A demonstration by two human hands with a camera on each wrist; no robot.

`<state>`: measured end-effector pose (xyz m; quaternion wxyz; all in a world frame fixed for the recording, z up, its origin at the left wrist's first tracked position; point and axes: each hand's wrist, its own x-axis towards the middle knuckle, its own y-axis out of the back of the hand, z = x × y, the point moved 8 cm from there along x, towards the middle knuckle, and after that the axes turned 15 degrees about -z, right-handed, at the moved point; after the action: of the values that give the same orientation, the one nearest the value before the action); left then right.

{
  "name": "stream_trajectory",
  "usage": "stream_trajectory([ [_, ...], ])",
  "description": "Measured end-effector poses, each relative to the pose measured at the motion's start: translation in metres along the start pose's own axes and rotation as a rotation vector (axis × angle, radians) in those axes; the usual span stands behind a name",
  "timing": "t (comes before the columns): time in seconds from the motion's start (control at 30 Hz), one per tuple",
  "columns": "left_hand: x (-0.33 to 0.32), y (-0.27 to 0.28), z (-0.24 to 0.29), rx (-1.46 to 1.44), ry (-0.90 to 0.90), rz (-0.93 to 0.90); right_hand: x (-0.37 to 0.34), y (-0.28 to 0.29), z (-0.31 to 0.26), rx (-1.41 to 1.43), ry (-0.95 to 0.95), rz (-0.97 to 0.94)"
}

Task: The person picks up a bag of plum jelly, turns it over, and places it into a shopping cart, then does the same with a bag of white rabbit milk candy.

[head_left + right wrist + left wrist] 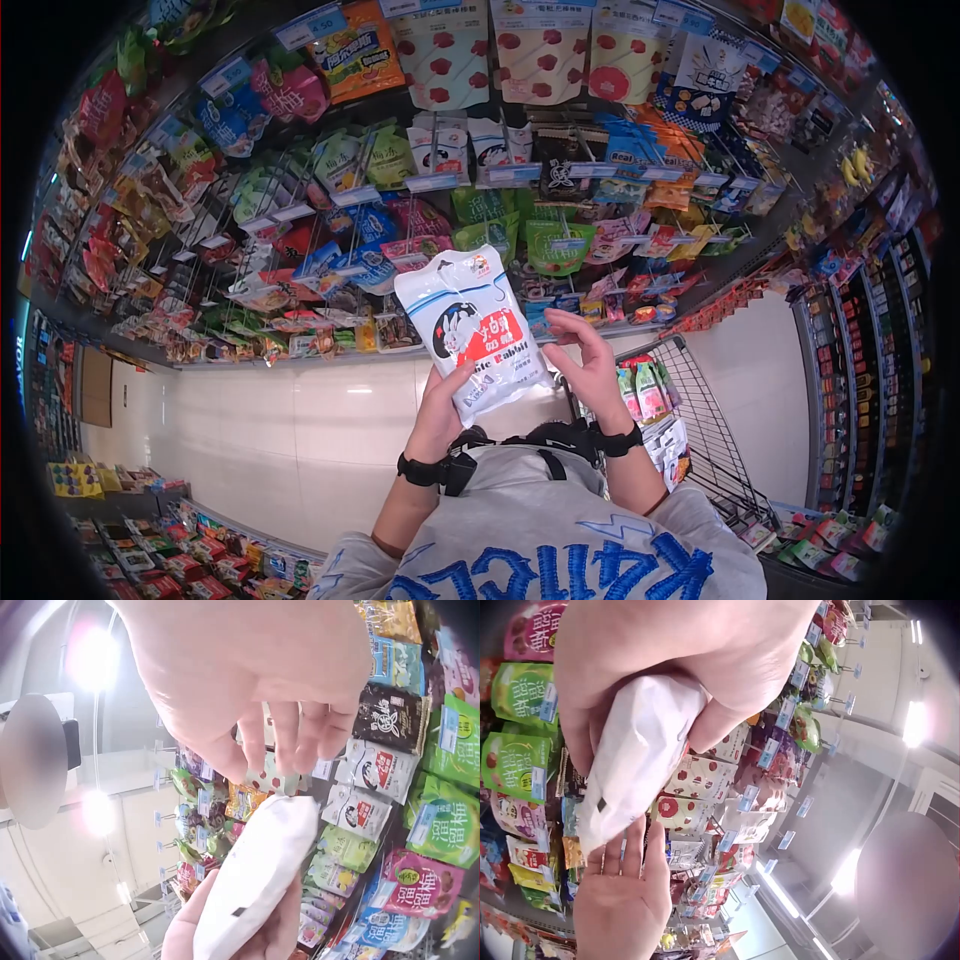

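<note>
A white bag of White Rabbit candy [470,300], with a blue band and a red label, is held up in front of the person's chest. The left hand [437,408] grips its lower left side, the thumb across the printed front. Just off the bag's right edge is the right hand [588,372], its fingers loosely bent and nothing in them. In the left wrist view, the bag's pale end [641,742] points toward the open right palm [622,911]. The right wrist view shows the right fingers spread above the bag [259,862].
Hanging snack bags fill the shelf rack [425,182] ahead, including similar White Rabbit bags [437,150] and green packets [560,245]. A wire shopping cart [715,425] at the right holds several packages. Another display [190,560] stands at the lower left, on a pale tiled floor [300,430].
</note>
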<state>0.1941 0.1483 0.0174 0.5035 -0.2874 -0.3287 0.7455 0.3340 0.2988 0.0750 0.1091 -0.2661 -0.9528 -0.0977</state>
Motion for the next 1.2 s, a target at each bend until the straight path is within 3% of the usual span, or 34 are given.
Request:
stream_trajectory([
  [0.07,-0.002,-0.002,0.000,0.015,0.020,-0.012,0.001,-0.004,0.005,0.009,-0.041,-0.034],
  [0.13,-0.002,-0.002,-0.001,0.030,0.038,-0.023,0.000,-0.024,0.022,0.575,-0.167,-0.145],
  [0.2,0.001,-0.006,-0.002,0.121,0.061,-0.125,-0.003,-0.031,0.029,0.587,-0.194,-0.171],
  [0.47,0.005,-0.011,0.010,0.222,-0.040,-0.083,-0.010,-0.031,0.039,0.637,-0.218,-0.128],
  [0.67,0.010,-0.007,0.011,0.355,-0.048,-0.058,-0.009,-0.027,0.038,0.549,-0.189,-0.105],
  [0.73,0.009,-0.005,0.018,0.497,-0.108,-0.032,-0.010,-0.026,0.034,0.439,-0.085,-0.102],
  [0.87,0.007,0.000,0.027,0.709,-0.156,0.003,-0.010,-0.022,0.033,0.370,-0.059,-0.137],
  [0.93,0.005,-0.007,0.042,0.963,-0.359,-0.013,-0.004,-0.019,0.014,0.124,0.077,-0.161],
  [1.0,0.004,-0.007,0.041,0.871,-0.335,-0.031,-0.001,-0.018,0.009,0.042,0.086,-0.159],
  [1.07,0.002,-0.019,0.048,1.110,-0.398,-0.082,0.000,-0.019,0.004,-0.041,0.096,-0.159],
  [1.2,0.003,-0.018,0.049,1.109,-0.370,-0.095,0.002,-0.020,0.003,-0.038,0.114,-0.136],
])
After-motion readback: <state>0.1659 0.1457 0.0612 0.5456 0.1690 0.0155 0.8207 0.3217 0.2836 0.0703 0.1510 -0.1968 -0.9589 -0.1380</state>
